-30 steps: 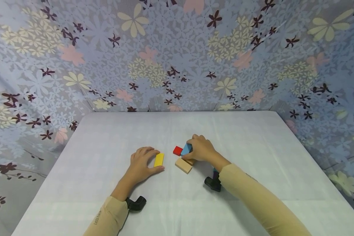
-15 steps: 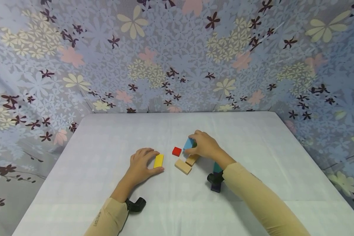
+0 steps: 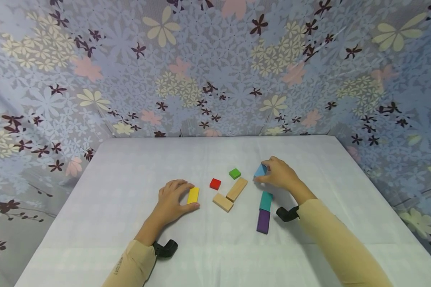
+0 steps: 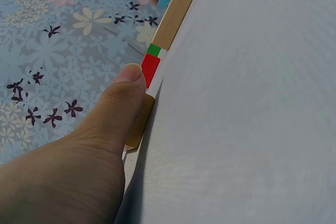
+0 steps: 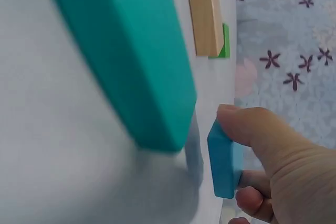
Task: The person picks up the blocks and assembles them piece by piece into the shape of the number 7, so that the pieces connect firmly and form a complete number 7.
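Observation:
Bent round the yellow block (image 3: 193, 195), my left hand (image 3: 172, 201) has its thumb at the near end and its fingers at the far end. In the left wrist view the thumb covers part of a dull yellow-brown block (image 4: 140, 121). Farther right, my right hand (image 3: 281, 173) pinches a light blue block (image 3: 260, 171) between thumb and fingers, at the table surface. The right wrist view shows the blue block (image 5: 223, 161) under the thumb, with curled fingers behind it; whether it touches the table I cannot tell.
Between the hands lie a red block (image 3: 215, 183), a green block (image 3: 235, 173), a long wooden block (image 3: 236, 189) and a shorter wooden block (image 3: 222, 202). Teal (image 3: 265, 201) and purple (image 3: 263, 221) blocks lie end to end nearer me. A floral cloth (image 3: 215, 71) hangs behind the white table (image 3: 147, 155).
My right hand has carried the blue block right, away from the red one. The green, long wooden, teal and purple blocks have come into full view. My left hand has stayed at the yellow block.

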Available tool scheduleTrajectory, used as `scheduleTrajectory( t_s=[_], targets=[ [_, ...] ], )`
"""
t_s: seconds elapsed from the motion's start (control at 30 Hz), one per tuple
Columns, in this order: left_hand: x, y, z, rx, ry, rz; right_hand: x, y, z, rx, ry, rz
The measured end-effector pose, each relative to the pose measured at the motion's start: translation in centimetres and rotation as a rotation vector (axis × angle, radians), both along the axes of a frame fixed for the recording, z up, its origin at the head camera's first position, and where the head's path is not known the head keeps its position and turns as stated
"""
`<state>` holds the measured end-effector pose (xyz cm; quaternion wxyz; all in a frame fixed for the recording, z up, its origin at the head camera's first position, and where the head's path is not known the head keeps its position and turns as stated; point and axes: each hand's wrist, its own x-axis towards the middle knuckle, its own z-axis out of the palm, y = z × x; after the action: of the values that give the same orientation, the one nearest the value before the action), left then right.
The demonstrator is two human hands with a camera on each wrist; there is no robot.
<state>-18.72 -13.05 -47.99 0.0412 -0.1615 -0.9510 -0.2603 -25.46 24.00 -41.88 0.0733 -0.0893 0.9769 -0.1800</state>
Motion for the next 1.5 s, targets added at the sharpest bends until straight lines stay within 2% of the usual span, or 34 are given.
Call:
scheduleTrajectory(
  t_s=[0.33, 0.57, 0.73, 1.5],
  targets=[
    [0.0, 0.0, 0.0, -0.005, 0.004, 0.001, 0.7, 3.2, -1.6, -0.016, -0.064, -0.04],
    [0.0, 0.0, -0.1, -0.006, 0.008, 0.001, 2.1, 4.1, -3.0, -0.159, -0.02, -0.009],
    [0.0, 0.0, -0.1, -0.007, 0.006, 0.002, 2.8, 4.3, -3.8, -0.202, 0.027, 0.023],
    [0.0, 0.0, 0.0, 0.001, 0.005, -0.003, 4.6, 3.9, -3.5, -0.266, 0.03, 0.078]
  ],
)
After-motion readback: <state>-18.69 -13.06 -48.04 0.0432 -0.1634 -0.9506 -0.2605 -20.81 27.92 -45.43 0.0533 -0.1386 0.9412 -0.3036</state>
